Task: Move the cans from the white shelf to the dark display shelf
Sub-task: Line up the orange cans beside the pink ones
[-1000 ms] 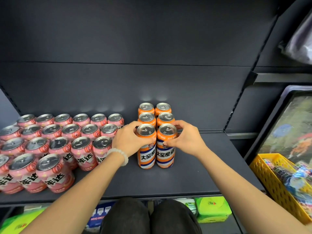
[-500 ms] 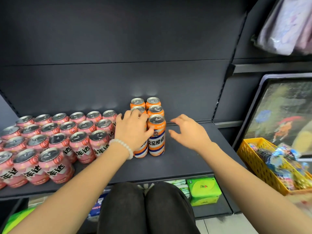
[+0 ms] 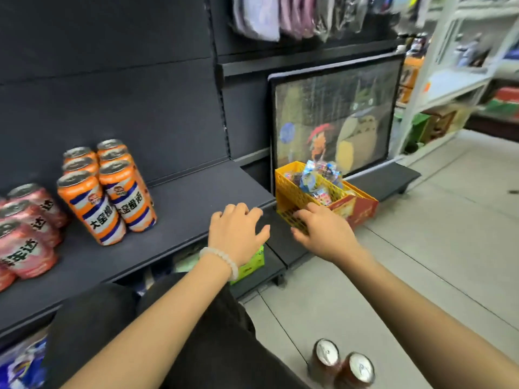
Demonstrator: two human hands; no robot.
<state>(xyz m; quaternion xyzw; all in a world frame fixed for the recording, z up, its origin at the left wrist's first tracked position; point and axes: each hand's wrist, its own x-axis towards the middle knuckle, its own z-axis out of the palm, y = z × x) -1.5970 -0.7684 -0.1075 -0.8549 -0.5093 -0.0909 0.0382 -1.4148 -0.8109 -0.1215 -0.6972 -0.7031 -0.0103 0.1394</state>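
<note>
Several orange striped cans point(image 3: 108, 192) stand in two rows on the dark display shelf point(image 3: 191, 203), with pink cans point(image 3: 26, 228) packed at their left. My left hand point(image 3: 237, 234), a white bead bracelet on its wrist, hovers empty over the shelf's front right corner with fingers spread. My right hand point(image 3: 323, 231) hangs empty a little to the right, in front of a yellow basket, fingers loosely bent. Two dark red cans point(image 3: 342, 363) stand on the floor at the bottom right. The white shelf point(image 3: 449, 80) is at the far right, blurred.
A yellow basket point(image 3: 297, 192) of small packets and a red box point(image 3: 362, 206) sit on a low dark ledge under a framed picture point(image 3: 331, 116). Bagged clothes point(image 3: 280, 15) hang above. Green packs point(image 3: 250, 265) lie on the lower shelf. Grey tiled floor point(image 3: 421, 262) stretches right.
Both hands have let go of the front orange cans and swung right, off the shelf's corner. The view has turned right, bringing the floor, two cans on it and the white shelf into sight.
</note>
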